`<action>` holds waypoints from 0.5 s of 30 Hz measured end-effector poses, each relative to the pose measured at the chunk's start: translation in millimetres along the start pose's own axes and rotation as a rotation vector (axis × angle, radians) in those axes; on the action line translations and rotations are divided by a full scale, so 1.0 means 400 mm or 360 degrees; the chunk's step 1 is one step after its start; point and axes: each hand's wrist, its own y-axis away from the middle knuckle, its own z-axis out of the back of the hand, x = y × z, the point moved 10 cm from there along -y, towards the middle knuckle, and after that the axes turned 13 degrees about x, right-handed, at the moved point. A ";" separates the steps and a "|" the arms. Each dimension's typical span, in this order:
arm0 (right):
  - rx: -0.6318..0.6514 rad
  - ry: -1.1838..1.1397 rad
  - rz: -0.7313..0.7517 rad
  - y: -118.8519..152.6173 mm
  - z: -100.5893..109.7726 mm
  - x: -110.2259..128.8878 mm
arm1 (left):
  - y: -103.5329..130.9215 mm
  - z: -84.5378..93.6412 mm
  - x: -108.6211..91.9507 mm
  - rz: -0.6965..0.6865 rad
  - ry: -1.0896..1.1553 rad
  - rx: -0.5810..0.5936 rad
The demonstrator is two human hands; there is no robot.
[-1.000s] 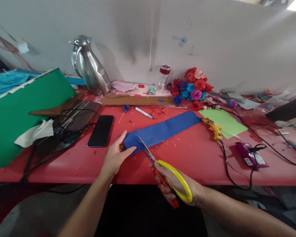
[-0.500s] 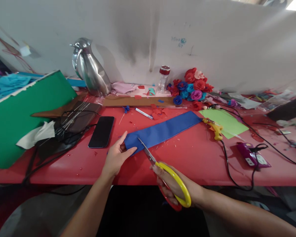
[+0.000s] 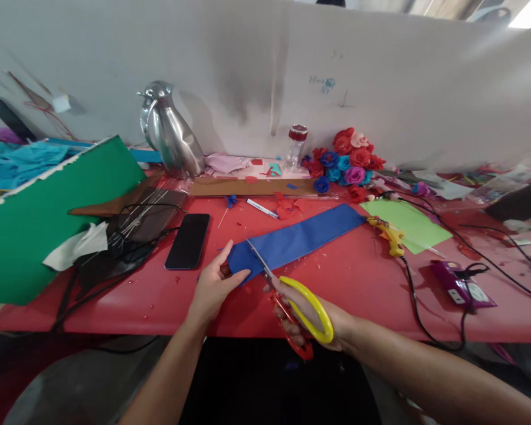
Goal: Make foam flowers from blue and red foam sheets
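A long blue strip (image 3: 307, 236) lies slanting across the red table. Its near left end is pinched between the thumb and fingers of my left hand (image 3: 215, 283). My right hand (image 3: 298, 313) is wrapped round scissors (image 3: 312, 313) with one yellow and one red handle. The scissor blades reach up and to the left over the strip, close to my left fingertips. Beyond the strip's far right end sits a yellow glue gun (image 3: 387, 235) with a black cord. Behind the strip are a white marker (image 3: 262, 208) and red scraps (image 3: 287, 206).
On the left are a black phone (image 3: 188, 241), a green board (image 3: 57, 218) and dark cables. A steel jug (image 3: 170, 133), a glass bottle (image 3: 295, 147) and paper flowers (image 3: 345, 159) stand along the wall. Light green paper (image 3: 407, 224) and a purple power socket (image 3: 462, 284) are on the right.
The view has shifted slightly, so the table things appear lower and to the right. The scissor handles have moved up and left relative to the strip. My left hand keeps its hold.
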 end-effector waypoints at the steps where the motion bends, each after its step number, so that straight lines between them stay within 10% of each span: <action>1: 0.0000 0.0022 0.0009 -0.003 -0.001 0.004 | 0.000 0.001 0.001 0.0002 0.0000 -0.0007; 15: -0.0005 0.0247 0.0162 -0.034 -0.006 0.015 | 0.003 0.001 -0.010 0.0007 0.0001 -0.0043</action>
